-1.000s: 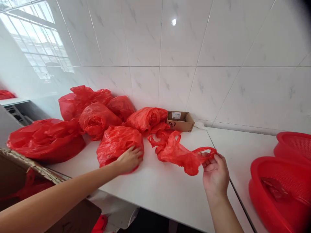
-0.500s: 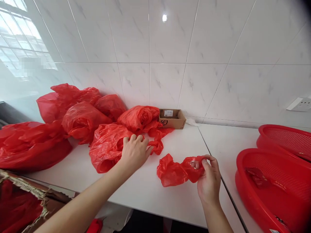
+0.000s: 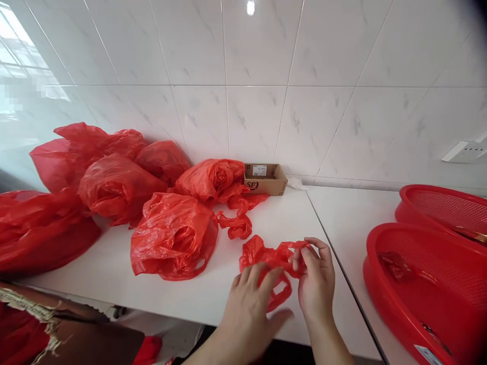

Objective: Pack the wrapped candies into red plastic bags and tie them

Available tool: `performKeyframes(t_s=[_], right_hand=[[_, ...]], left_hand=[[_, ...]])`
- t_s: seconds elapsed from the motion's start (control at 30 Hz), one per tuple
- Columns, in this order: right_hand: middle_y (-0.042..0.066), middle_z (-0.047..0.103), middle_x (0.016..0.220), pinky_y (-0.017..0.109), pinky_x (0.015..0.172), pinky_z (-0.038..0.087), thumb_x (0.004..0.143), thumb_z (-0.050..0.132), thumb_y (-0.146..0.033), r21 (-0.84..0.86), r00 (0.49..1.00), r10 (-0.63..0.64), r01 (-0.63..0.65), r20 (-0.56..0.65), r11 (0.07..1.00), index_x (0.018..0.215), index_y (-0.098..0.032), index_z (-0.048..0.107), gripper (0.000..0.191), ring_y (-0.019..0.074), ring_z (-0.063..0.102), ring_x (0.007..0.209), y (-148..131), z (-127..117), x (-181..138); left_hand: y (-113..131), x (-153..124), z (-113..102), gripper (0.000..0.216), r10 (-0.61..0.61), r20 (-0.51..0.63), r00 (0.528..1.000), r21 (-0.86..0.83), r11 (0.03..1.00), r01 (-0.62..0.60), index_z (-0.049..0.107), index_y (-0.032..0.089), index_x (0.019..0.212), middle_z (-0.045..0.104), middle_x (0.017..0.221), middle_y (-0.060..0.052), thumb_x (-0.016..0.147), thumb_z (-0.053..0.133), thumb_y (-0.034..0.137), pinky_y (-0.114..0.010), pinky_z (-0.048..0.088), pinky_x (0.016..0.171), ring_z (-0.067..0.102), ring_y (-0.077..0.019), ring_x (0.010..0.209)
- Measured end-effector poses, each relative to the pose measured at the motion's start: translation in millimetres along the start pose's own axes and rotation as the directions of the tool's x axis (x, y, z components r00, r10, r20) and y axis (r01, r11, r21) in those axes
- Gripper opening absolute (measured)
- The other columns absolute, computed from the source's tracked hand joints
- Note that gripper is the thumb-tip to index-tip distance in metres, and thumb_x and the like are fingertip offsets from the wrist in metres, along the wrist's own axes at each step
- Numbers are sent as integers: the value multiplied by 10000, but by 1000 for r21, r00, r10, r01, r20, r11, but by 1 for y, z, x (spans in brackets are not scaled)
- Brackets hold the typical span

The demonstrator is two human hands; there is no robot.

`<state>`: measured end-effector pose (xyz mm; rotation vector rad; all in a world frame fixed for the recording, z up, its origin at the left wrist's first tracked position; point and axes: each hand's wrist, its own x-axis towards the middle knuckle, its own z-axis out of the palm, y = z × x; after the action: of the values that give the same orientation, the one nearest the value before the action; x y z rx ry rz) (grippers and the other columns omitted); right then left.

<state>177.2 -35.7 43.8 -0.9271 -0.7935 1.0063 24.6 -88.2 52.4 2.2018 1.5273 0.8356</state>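
My right hand (image 3: 317, 279) pinches one end of a crumpled red plastic bag (image 3: 251, 250), held low over the white table. Part of that bag hangs in a loop, and my left hand (image 3: 249, 299) covers some of it. The left fingers are spread and slightly blurred, with the thumb apart; whether they touch the bag I cannot see. Left of my hands sits a bulky red plastic bag (image 3: 162, 228). A small twisted piece of red plastic (image 3: 239, 226) lies just beyond them.
Several filled red bags (image 3: 117, 187) are heaped at the left along the tiled wall. A small open cardboard box (image 3: 268, 187) stands at the back. Two red plastic baskets (image 3: 375, 248) are at the right. A torn carton (image 3: 95, 334) stands at the lower left below the table edge.
My left hand has left the bulky bag and come right and nearer, over the crumpled bag. My right hand keeps its pinch. The view has shifted slightly.
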Motion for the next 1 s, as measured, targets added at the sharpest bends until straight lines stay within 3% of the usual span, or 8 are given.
performKeyframes(t_s=[0.13,0.3,0.43,0.53,0.63,0.7,0.8,1.0], right_hand=[[-52,560,637,187,459,303,803,656,-269,57,998,-46,48,-40,997,981,-237,560,204,39,294,438,-15,-17,4],[-28,591,671,201,464,334,769,639,-233,-19,995,-54,53,-79,998,988,-242,586,225,47,320,445,-27,-48,5],[34,645,779,230,444,367,710,667,-260,-255,992,-89,65,-85,965,964,-227,642,257,101,456,514,-31,-69,-4],[70,677,868,263,498,458,719,669,-280,-396,995,-86,56,-57,917,953,-219,677,242,165,581,642,-39,-77,-12],[78,698,992,327,687,552,790,630,-301,-468,994,-83,105,67,878,1019,-237,686,244,219,653,843,-48,-70,-21],[72,692,1098,360,832,551,834,596,-296,-495,982,-79,155,172,855,1091,-259,684,274,239,649,995,-51,-59,-28],[55,661,1217,376,983,495,861,577,-276,-498,961,-79,207,267,842,1173,-287,677,328,246,595,1157,-55,-48,-35],[41,610,1312,424,1123,357,836,615,-296,-540,964,-154,250,217,804,1231,-291,662,398,259,509,1278,-72,-69,-39]], left_hand=[[-30,12,-1,166,-286,31,958,-419,866,272,631,198,790,626,766,-51,879,533,297,-336,457,692,567,-209,743],[-51,7,-26,190,-488,197,850,-930,180,319,627,186,856,634,870,-33,795,667,361,-318,517,768,603,-163,791],[-57,-6,-30,150,-611,240,754,-967,-79,244,496,208,741,654,899,-19,705,641,200,-360,532,839,661,-186,876],[-50,-13,-35,146,-603,119,789,-976,74,203,426,218,742,625,1001,-27,753,570,199,-453,490,960,639,-225,1024],[-25,-16,-36,30,-423,-245,872,-763,639,95,508,255,878,549,1162,-45,862,533,258,-511,395,1052,536,-245,1176],[-6,-16,-27,86,-107,-277,955,-401,916,-13,581,279,954,479,1314,-71,871,560,282,-537,351,1069,437,-289,1277],[3,-11,-5,156,82,-23,996,-43,996,-83,683,281,967,399,1464,-92,849,582,286,-585,358,1018,345,-389,1339],[-49,5,14,331,-253,89,963,-114,958,262,680,250,1127,689,1046,-114,847,506,223,-445,462,807,614,-317,970]])
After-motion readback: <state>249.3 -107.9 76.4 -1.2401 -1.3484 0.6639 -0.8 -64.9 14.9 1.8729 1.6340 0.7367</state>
